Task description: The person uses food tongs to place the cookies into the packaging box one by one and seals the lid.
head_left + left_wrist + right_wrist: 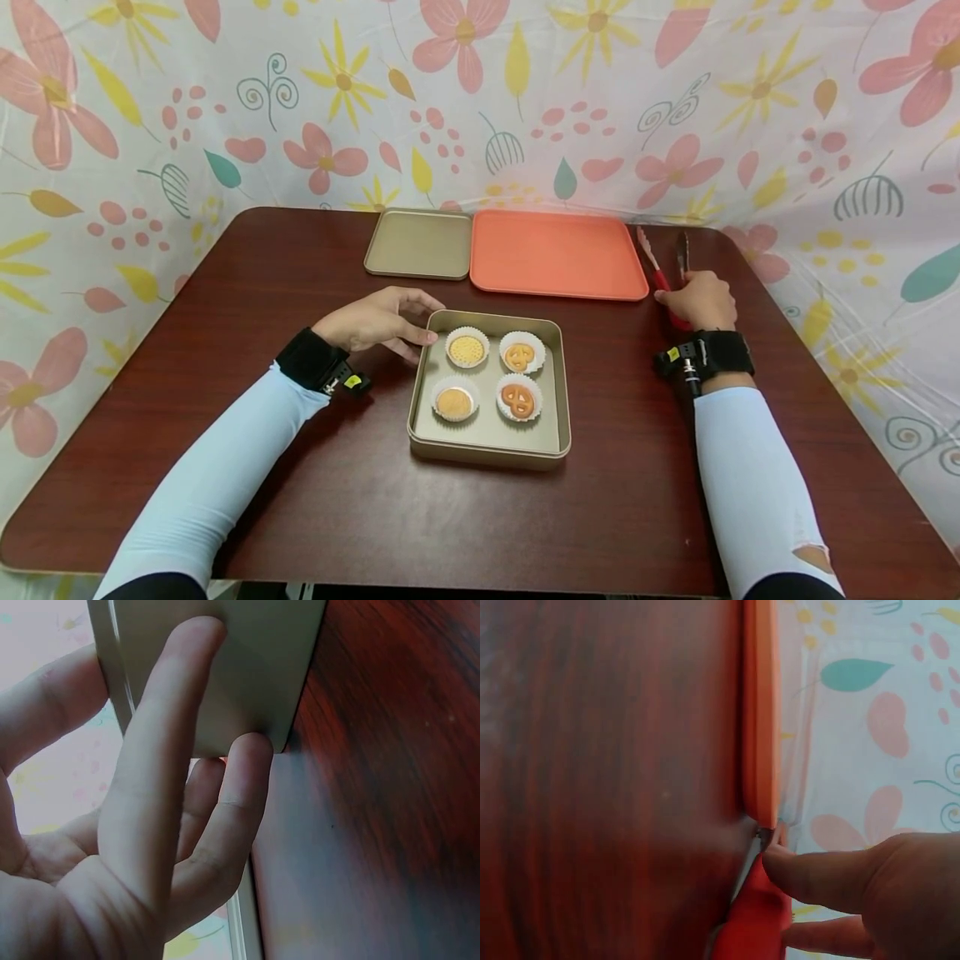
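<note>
A gold square tin (pixel 491 454) stands on the table with several small biscuits in white paper cups inside. Two are pretzel-shaped biscuits (pixel 518 401); one is a plain round biscuit (pixel 453 403), another a pale dotted biscuit (pixel 467 351). My left hand (pixel 378 321) touches the tin's left side near its far corner, fingers fairly straight; the left wrist view shows fingertips against its outer wall (pixel 247 682). Over at the right, my right hand (pixel 701 302) holds red-handled tongs (pixel 658 277) lying on the table, its thumb (pixel 802 874) on the red handle (pixel 754 915).
Behind the tin, a flat gold tray (pixel 418 243) lies beside a larger orange tray (pixel 555 254) along the table's far edge. The tongs lie just right of the orange tray. A flower-patterned cloth (pixel 480 100) hangs behind the dark wooden table (pixel 300 517).
</note>
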A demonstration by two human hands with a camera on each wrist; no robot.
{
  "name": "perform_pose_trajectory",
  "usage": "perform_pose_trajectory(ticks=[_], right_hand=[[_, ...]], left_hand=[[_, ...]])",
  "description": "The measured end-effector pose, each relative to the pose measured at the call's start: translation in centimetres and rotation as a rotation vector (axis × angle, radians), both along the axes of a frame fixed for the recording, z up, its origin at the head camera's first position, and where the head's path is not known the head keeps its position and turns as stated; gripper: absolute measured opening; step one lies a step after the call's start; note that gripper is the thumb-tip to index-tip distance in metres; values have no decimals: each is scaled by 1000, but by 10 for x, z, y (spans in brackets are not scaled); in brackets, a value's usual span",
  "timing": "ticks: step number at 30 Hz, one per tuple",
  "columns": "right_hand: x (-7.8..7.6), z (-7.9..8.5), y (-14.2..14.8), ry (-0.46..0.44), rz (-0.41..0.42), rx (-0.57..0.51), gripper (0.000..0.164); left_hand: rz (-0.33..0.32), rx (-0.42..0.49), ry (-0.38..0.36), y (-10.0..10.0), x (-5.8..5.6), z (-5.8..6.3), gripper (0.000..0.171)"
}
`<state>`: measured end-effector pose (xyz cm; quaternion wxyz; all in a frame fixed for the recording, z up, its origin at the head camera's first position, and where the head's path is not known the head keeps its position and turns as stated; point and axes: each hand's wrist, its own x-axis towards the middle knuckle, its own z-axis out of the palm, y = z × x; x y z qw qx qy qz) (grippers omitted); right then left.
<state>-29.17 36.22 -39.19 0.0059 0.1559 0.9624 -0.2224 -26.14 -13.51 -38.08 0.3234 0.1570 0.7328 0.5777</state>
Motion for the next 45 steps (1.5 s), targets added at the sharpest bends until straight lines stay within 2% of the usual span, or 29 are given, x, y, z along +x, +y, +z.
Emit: perform_pose_trajectory(ticks=[3, 6, 10, 14, 19, 24, 31, 34, 37, 42, 45], right_hand=[[1, 3, 0, 7, 18, 18, 74], [3, 10, -3, 26, 16, 26, 77], [6, 23, -8, 84, 7, 1, 80], [10, 36, -13, 169, 33, 0, 81], [17, 51, -21, 254, 53, -62, 78], [27, 71, -32, 289, 77, -149, 77], [37, 92, -47, 326, 102, -175, 75], [40, 97, -52, 346, 117, -177, 74], [44, 101, -58, 370, 134, -185, 71], [48, 106, -69, 387, 168, -214, 68], [49, 108, -73, 389, 182, -218, 68]], left_hand=[[7, -3, 8, -1, -2, -1, 55], [44, -3, 39, -5, -6, -1, 49], [125, 1, 90, -16, -12, 3, 48], [202, 2, 117, -29, -19, 8, 50], [301, -32, 153, -45, -30, 7, 50], [391, -71, 181, -56, -43, 2, 50], [526, -110, 239, -63, -58, -2, 46], [533, -126, 249, -62, -64, -2, 47], [511, -146, 237, -60, -68, -3, 49], [454, -176, 192, -58, -76, -4, 52], [388, -193, 160, -59, -82, -5, 55]])
